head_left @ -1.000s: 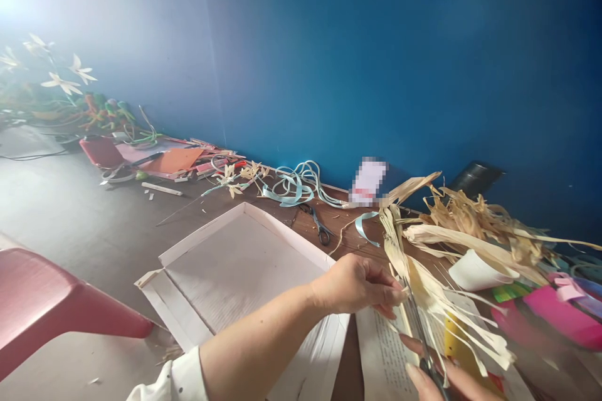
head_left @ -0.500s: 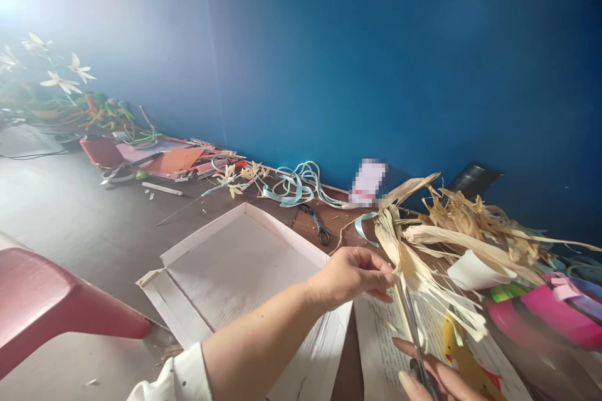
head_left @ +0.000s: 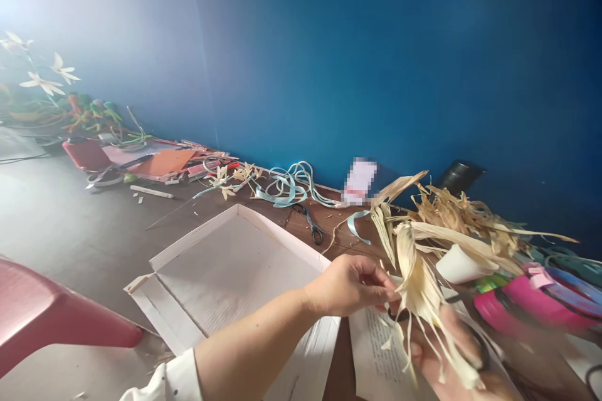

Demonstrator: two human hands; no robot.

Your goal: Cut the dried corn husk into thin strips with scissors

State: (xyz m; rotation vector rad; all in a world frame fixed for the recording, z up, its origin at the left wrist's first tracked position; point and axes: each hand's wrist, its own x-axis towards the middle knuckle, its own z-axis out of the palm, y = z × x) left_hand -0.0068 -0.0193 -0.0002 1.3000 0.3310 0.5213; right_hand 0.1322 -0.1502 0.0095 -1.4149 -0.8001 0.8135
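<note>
My left hand (head_left: 357, 285) pinches a pale dried corn husk (head_left: 418, 276), its lower end split into thin dangling strips. Close behind those strips is my right hand (head_left: 437, 360), blurred and partly covered by them. Dark handle parts of a pair of scissors (head_left: 480, 348) show around its fingers; the husk hides much of the tool. Under both hands lies a printed sheet of paper (head_left: 371, 351). Another folded husk (head_left: 383, 232) rests just beyond my left fingers.
A shallow white box lid (head_left: 235, 263) lies left of my hands, with a second pair of scissors (head_left: 313, 229) past it. Behind are light-blue ribbon (head_left: 286, 194) and a heap of husks (head_left: 461, 219). A white cup (head_left: 461, 263) and pink pouch (head_left: 527, 301) sit right; a red chair (head_left: 56, 307) left.
The husk has swung forward and down over my right hand. My right hand has moved up and right, and the scissor blades no longer show plainly. The view has turned slightly right.
</note>
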